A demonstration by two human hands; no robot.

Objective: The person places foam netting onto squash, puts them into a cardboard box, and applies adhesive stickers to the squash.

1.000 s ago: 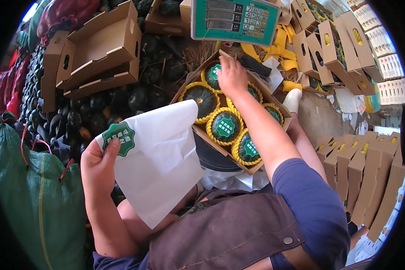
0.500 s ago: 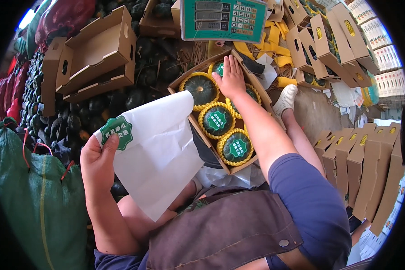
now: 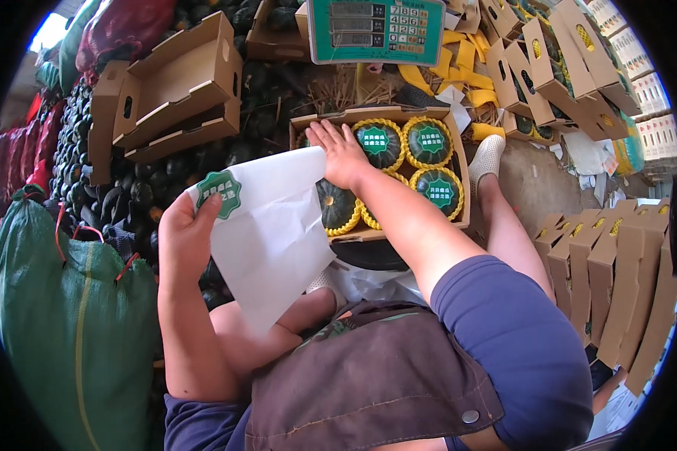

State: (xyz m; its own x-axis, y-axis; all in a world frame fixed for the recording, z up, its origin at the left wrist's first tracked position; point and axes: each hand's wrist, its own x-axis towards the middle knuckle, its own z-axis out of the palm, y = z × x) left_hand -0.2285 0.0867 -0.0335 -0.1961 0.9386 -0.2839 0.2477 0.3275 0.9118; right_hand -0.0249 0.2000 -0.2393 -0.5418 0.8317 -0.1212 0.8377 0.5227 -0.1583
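Left grip (image 3: 186,237) pinches a sheet (image 3: 271,210), likely light and limp, best held by its edge; my right grip (image 3: 341,158) lies flat-fingered over the box (image 3: 459,146).

A produce-packing shed: squashes (image 3: 180,169) lie heaped left of the right fingers (image 3: 331,138), cardboard cartons (image 3: 613,282) stand rightward, a digital scale (image 3: 359,54) beyond.

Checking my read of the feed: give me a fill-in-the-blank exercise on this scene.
1. The left hand holds a ____ sheet with a green sticker.
2. Pumpkins in the box wear ____ netting.
3. The large green sack stands to the ____ of the left hand.

Missing words: white; yellow; left.
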